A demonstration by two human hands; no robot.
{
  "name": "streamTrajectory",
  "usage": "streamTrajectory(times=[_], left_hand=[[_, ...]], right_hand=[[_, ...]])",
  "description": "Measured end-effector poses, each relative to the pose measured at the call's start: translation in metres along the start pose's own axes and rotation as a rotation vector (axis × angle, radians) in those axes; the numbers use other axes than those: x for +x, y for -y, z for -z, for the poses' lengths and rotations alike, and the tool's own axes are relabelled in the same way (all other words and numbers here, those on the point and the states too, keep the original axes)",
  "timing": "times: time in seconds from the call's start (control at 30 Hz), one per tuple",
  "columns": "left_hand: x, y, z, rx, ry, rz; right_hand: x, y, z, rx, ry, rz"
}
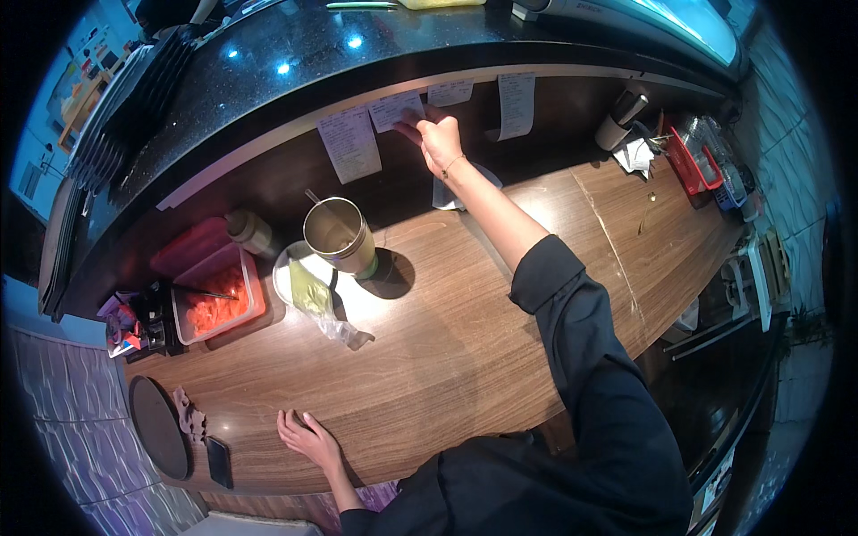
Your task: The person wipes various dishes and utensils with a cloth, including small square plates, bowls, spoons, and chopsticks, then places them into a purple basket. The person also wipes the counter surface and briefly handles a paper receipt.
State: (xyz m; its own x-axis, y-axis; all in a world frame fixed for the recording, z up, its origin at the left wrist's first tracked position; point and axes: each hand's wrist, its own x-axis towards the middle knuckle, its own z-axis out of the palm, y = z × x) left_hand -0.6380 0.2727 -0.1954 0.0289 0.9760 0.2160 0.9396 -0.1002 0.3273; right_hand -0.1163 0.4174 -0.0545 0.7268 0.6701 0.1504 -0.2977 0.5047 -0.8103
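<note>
My right hand reaches up to the row of paper slips under the raised counter. Its fingers pinch the lower right part of one printed slip. Just left of it hangs a longer slip; to the right are a short slip and another long one. My left hand rests on the wooden worktop near its front edge, fingers slightly apart and holding nothing. Beyond it stands a tall cup-shaped container with a utensil handle leaning out. A clear plastic container sits partly behind my right forearm.
Left: squeeze bottle, tub of shredded orange food, green-filled piping bag on a white round container, round black tray, dark phone. Right: red basket, utensil holder. A dark stone counter overhangs the back; a person is beyond.
</note>
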Motion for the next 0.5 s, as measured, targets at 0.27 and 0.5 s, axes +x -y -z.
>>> streamTrajectory(times=[0.27,0.5], left_hand=[[0.0,0.001,0.0,0.006,-0.006,-0.006],[0.0,0.004,-0.003,0.009,-0.01,-0.008]], right_hand=[[0.0,-0.006,-0.007,-0.043,0.007,0.004],[-0.001,-0.011,-0.011,0.033,0.003,-0.006]])
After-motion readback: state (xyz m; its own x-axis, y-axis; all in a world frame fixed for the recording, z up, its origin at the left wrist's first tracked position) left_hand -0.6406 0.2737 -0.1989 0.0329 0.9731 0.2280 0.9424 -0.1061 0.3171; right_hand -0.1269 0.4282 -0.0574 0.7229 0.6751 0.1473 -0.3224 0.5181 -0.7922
